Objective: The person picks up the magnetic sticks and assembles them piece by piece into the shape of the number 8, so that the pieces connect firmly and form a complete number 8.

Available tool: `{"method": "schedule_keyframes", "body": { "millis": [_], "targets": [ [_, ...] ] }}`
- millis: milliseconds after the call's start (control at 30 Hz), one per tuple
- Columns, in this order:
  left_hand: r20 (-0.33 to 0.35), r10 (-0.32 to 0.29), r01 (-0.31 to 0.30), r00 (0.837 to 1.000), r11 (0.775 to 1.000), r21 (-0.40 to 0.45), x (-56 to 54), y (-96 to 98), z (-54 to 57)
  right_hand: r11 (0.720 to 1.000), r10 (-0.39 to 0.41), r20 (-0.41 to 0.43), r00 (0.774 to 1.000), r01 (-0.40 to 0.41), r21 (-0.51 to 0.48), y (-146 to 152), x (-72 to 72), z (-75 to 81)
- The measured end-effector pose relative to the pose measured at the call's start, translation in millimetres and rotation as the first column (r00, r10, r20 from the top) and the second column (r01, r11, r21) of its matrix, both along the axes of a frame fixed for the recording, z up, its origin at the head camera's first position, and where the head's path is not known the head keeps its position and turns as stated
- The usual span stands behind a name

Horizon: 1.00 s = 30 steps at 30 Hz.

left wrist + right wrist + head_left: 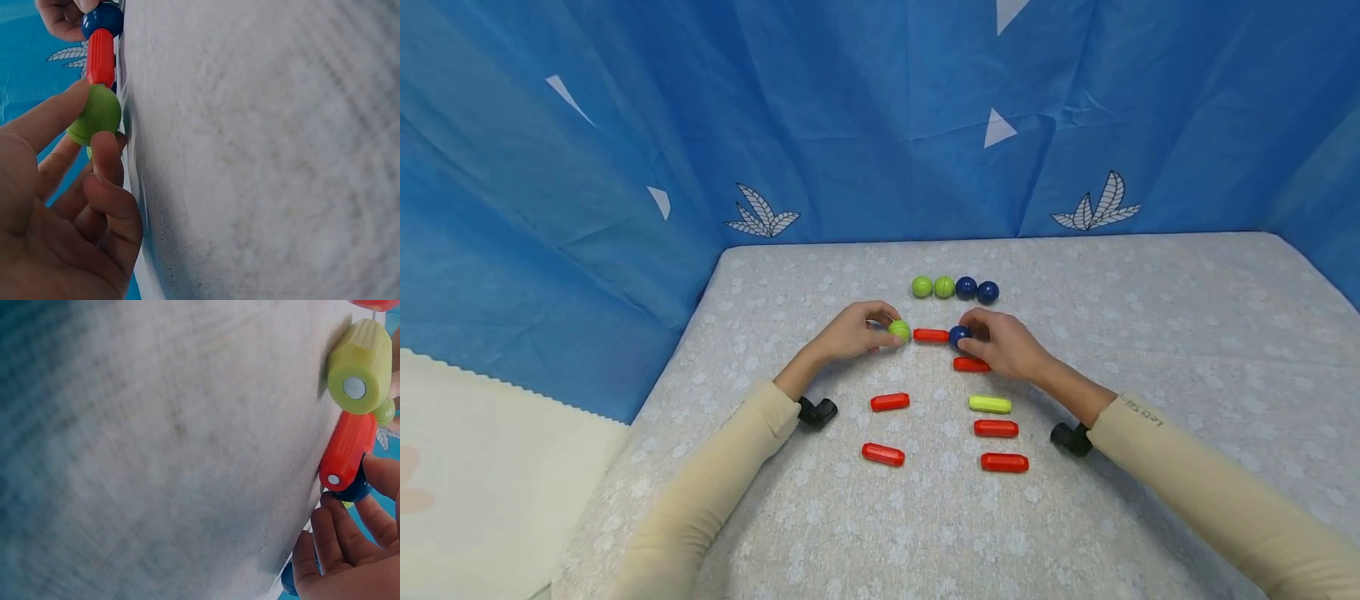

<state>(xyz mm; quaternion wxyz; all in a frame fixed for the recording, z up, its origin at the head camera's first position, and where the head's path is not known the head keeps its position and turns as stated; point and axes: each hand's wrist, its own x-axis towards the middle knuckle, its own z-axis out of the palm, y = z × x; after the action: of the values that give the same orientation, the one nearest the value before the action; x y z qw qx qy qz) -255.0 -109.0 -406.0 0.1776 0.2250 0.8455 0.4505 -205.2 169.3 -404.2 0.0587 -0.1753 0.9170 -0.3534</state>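
My left hand [855,331] pinches a green ball [898,332] between thumb and fingers. A blue ball [958,336] is pinched by my right hand [1009,342]. Between the two balls lies a red ribbed rod [931,336], its right end against the blue ball. At its left end the green ball sits very close; the left wrist view [101,57] cannot settle whether they touch. Just below the right hand, partly covered by it, is another red rod [970,364]. In the right wrist view a yellow-green rod [359,367] shows a pale round disc in its end.
Two green balls [922,287] and two blue balls [988,292] stand in a row farther back. Nearer, two red rods [890,402] lie left, and two more red rods [996,428] lie right below the yellow-green one. A blue curtain [880,125] hangs behind the patterned tablecloth [820,533].
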Motion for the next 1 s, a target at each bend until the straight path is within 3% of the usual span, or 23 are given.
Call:
{"method": "schedule_keyframes", "body": {
  "millis": [700,1000],
  "targets": [
    [-0.053,-0.054,0.051,0.997,0.998,-0.045,1.7,4.4,0.5,1.0,-0.001,0.006,1.0,0.001,0.005,-0.5,0.2,-0.7],
    [-0.038,-0.054,0.053,0.998,0.998,-0.034,1.0,3.7,-1.3,1.0,-0.013,0.008,1.0,0.013,0.002,-1.9,1.0,0.0]
  ]
}}
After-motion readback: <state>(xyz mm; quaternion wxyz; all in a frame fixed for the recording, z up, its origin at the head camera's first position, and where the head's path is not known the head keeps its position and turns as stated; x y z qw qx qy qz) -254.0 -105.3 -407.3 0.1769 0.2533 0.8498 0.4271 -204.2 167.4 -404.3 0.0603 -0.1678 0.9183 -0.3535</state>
